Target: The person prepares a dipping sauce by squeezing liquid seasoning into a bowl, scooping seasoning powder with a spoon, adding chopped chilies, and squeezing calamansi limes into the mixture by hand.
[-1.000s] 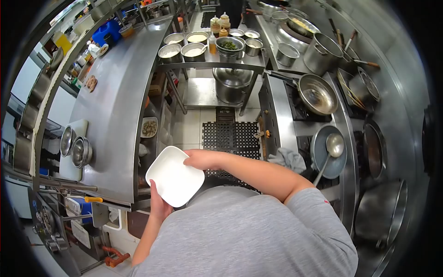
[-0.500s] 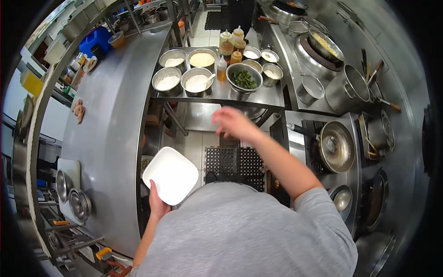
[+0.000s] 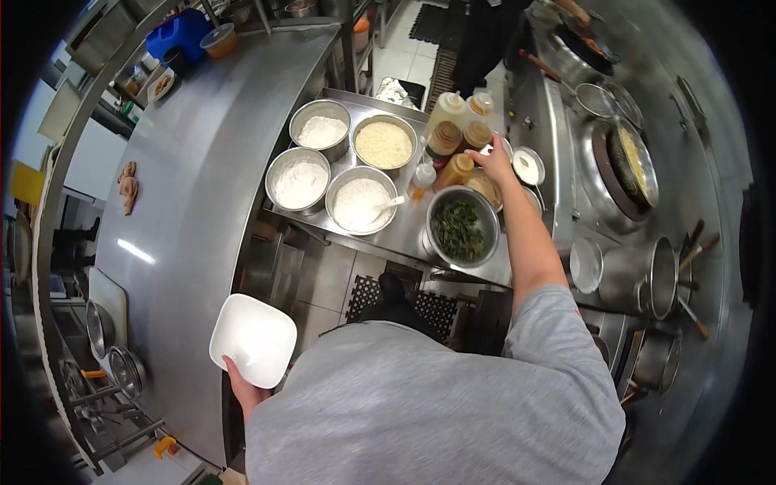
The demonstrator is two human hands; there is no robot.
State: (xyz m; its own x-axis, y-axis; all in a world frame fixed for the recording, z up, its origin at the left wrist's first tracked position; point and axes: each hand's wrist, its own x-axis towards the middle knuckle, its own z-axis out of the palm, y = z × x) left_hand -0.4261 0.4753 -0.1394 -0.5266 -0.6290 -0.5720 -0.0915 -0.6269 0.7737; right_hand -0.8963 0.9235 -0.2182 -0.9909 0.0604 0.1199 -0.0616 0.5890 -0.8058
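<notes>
My left hand [image 3: 247, 391] grips the near edge of a white square bowl [image 3: 255, 335], its inside bare, beside the left counter. My right hand [image 3: 499, 162] is stretched over the far right of the ingredient table, thumb and forefinger apart above a metal container that it mostly covers. Something white shows between them. Just left of it stand squeeze bottles [image 3: 455, 170] with brown and pale sauces. Below my right forearm are a metal bowl of green leaves [image 3: 459, 229] and a tub of light brown powder [image 3: 483, 191].
Metal tubs of white powder [image 3: 297, 179] and yellowish crumbs [image 3: 385, 145] stand on the table's left half. A pale piece of food [image 3: 128, 187] lies on the steel counter [image 3: 194, 162]. At right are a stockpot [image 3: 647, 279] and pans. Another person [image 3: 482, 44] stands beyond the table.
I have come closer to the ingredient table. My right hand has gone from above the floor to the containers behind the bottles. My left hand still holds the bowl, now lower and further left.
</notes>
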